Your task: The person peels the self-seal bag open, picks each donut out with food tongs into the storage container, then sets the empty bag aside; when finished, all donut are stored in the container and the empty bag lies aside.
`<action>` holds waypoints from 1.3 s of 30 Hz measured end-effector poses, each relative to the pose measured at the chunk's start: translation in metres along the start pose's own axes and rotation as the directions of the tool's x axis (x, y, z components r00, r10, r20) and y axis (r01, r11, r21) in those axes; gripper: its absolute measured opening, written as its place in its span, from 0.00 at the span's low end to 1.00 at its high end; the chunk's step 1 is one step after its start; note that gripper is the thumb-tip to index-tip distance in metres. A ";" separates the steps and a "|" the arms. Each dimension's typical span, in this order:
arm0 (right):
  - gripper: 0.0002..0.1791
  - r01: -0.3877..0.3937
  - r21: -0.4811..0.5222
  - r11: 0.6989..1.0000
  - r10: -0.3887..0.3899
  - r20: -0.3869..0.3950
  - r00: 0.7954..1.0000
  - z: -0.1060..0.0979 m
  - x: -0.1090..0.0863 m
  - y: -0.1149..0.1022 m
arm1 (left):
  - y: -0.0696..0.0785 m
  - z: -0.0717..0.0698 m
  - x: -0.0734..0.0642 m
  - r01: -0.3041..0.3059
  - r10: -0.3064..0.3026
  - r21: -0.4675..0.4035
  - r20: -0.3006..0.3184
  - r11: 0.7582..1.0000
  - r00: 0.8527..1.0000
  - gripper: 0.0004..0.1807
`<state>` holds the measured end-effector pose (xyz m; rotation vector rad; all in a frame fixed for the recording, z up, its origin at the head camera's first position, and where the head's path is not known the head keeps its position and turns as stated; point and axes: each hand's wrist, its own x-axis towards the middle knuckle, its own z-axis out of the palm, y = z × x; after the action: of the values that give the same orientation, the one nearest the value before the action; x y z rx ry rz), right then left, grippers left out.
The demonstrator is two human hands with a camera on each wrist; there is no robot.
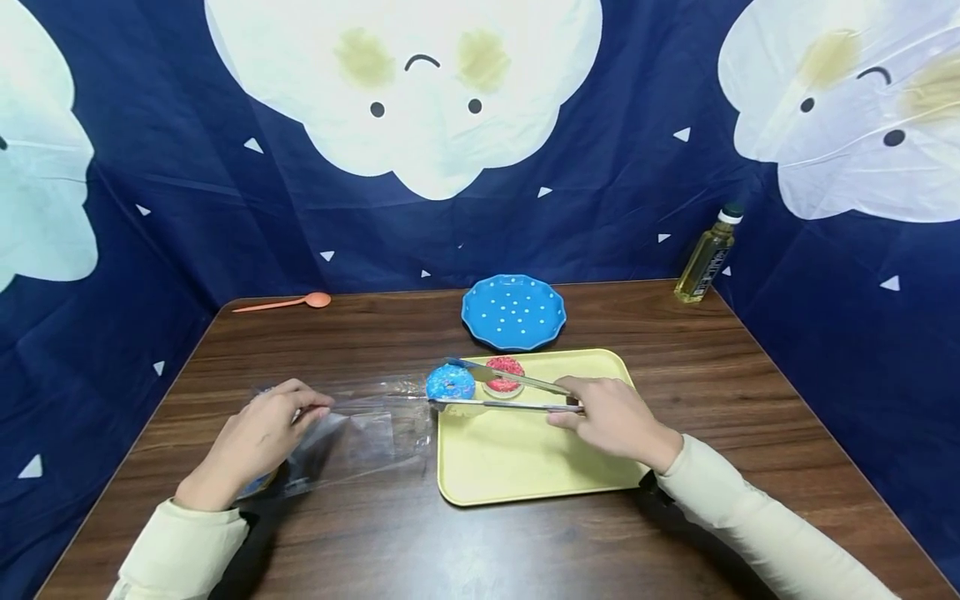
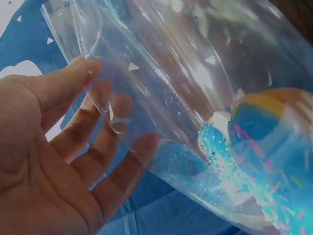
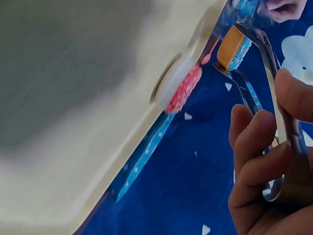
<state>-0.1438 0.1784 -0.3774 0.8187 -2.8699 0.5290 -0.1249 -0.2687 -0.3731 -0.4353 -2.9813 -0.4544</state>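
My left hand [image 1: 266, 429] pinches the edge of a clear plastic bag [image 1: 375, 433] between thumb and fingers, left of the tray. Blue sprinkled donuts [image 2: 259, 171] show inside the bag in the left wrist view; in the head view my wrist mostly hides them. My right hand [image 1: 618, 421] grips metal tongs [image 1: 517, 407]. Between the tong tips sits a blue-iced donut [image 1: 450, 381], over the left edge of the yellow tray [image 1: 525, 471] beside the bag's mouth. A pink-iced donut [image 1: 505, 364] lies on the tray, partly behind the tongs' upper arm.
Behind the tray stands a blue dotted plate [image 1: 513, 310]. An orange spoon [image 1: 315, 300] lies at the back left of the wooden table [image 1: 480, 550]. A bottle of yellow liquid [image 1: 705, 260] stands at the back right. A blue cloud-patterned cloth [image 1: 420, 233] hangs behind and beside the table.
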 end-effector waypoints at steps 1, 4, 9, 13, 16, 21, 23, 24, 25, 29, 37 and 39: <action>0.16 -0.008 -0.006 1.000 0.008 -0.007 1.000 -0.002 -0.003 0.002 | 0.000 0.000 0.000 -0.001 0.001 0.001 -0.001 1.000 1.000 0.10; 0.15 -0.034 -0.011 0.999 0.033 -0.019 0.999 -0.009 -0.010 0.008 | 0.001 0.000 0.000 -0.002 0.002 0.003 -0.003 1.000 1.000 0.10; 0.14 -0.074 -0.015 0.997 0.073 -0.039 0.997 -0.016 -0.020 0.016 | 0.001 0.000 0.000 -0.006 0.006 0.005 -0.012 1.000 1.000 0.10; 0.15 -0.094 -0.026 0.995 0.093 -0.065 0.994 -0.019 -0.028 0.023 | 0.001 0.001 0.001 -0.013 0.013 0.008 -0.022 1.000 1.000 0.10; 0.17 -0.116 -0.035 0.993 0.113 -0.077 0.991 -0.022 -0.034 0.029 | 0.001 0.001 0.001 -0.016 0.016 0.010 -0.023 1.000 1.000 0.10; 0.21 -0.164 -0.060 0.985 0.158 -0.092 0.983 -0.029 -0.044 0.038 | 0.001 0.001 0.002 -0.019 0.019 0.014 -0.023 1.000 1.000 0.10; 0.20 -0.188 -0.060 0.980 0.182 -0.085 0.980 -0.031 -0.047 0.042 | 0.001 0.001 0.002 -0.016 0.016 0.016 -0.022 1.000 1.000 0.10; 0.21 -0.199 -0.059 0.978 0.194 -0.084 0.977 -0.033 -0.049 0.043 | 0.001 0.001 0.002 -0.013 0.014 0.015 -0.021 1.000 1.000 0.10; 0.21 -0.211 -0.059 0.976 0.206 -0.083 0.975 -0.034 -0.052 0.045 | 0.001 0.001 0.002 -0.012 0.012 0.015 -0.021 1.000 1.000 0.10; 0.23 -0.245 -0.067 0.967 0.239 -0.089 0.967 -0.037 -0.060 0.051 | 0.001 0.002 0.003 -0.010 0.010 0.015 -0.019 1.000 1.000 0.09; 0.24 -0.307 -0.078 0.949 0.301 -0.072 0.951 -0.037 -0.068 0.057 | 0.001 0.003 0.005 -0.017 0.017 0.012 -0.012 1.000 1.000 0.09; 0.24 -0.321 -0.079 0.944 0.316 -0.063 0.947 -0.036 -0.069 0.057 | 0.001 0.003 0.005 -0.022 0.022 0.009 -0.015 1.000 1.000 0.09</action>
<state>-0.1151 0.2709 -0.3745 0.3213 -2.9686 0.4399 -0.1294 -0.2655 -0.3749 -0.4610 -2.9598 -0.4410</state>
